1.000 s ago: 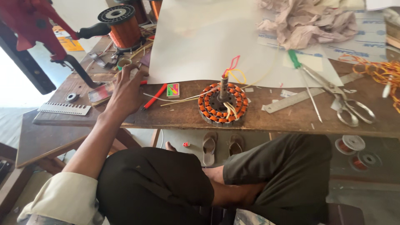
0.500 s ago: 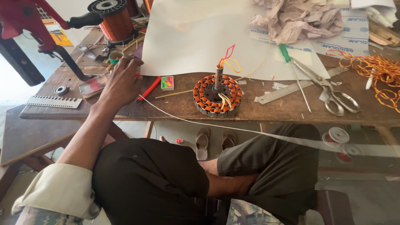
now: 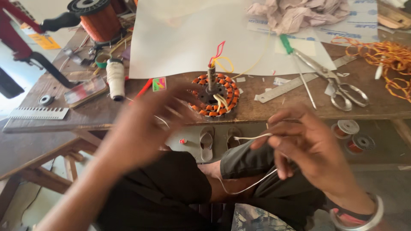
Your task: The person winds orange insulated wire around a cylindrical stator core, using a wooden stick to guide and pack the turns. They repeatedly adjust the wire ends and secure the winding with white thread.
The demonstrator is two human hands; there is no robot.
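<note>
Right hand nearest, low right, over the lap: thumb and forefinger pinched together on a thin white cord. Other fingers loosely curled. Bangle on that wrist.

Cord runs roughly left-right at the pinch, short free end poking left; the rest loops down under the hand and sags toward the knee, then heads left toward the other hand.

Left hand is left of centre, blurred. Fingers look spread and part-open; can't tell if it grips the cord, though a pale strand shows at its fingertips.

Both hands sit on the near side of the table edge, above the lap, apart from each other with open room between. Below the gap: sandals on the floor, two small wire spools on the floor at right.

On the table just past the edge, centre: stator with orange windings, lying flat, shaft upright, coloured leads sticking up from the top. Left hand's fingertips overlap its left side in view; contact unclear.

Right of it: steel ruler, angled, then scissors, handles near, blades pointing far-left. Left: white thread spool, upright, and a metal comb near the left edge.

Far: white sheet, copper wire reel far left, crumpled cloth, tangled orange wire far right.
</note>
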